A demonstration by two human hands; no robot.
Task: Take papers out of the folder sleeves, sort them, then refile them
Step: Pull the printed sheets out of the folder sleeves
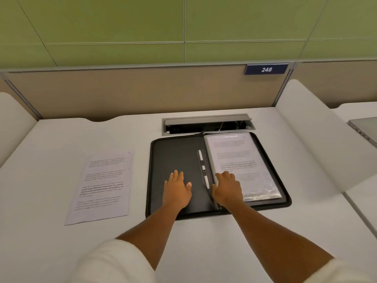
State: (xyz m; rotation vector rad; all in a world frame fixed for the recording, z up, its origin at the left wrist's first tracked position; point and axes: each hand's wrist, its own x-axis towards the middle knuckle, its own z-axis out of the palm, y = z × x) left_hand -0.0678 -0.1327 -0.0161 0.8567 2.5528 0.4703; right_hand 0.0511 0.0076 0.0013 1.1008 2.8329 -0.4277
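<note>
Your left hand point(177, 187) lies flat on the bare dark inner cover of the open folder point(179, 156), fingers straight and slightly spread, holding nothing. Your right hand point(227, 188) rests just across the spine, fingers relaxed and lightly bent, their tips on the near left corner of the stack of clear sleeves point(242, 166); it grips nothing that you can see, though the thumb side sits close against the spine and is partly hidden.

You have the zip folder lying open on the white desk point(61, 252), its left half empty and the sleeves piled on its right half, a printed page showing through the top one. A white binder clip bar point(203, 169) runs along the spine between your two hands.

One loose printed sheet point(102, 186) lies flat on the desk to the left of the folder, well apart from it and slightly turned.

Behind the folder, touching its far edge, the cable hatch point(208, 123) in the desk stands open. A blue plate reading 248 point(266, 69) hangs on the partition, and the corner of a grey laptop point(365, 127) shows at the far right.
</note>
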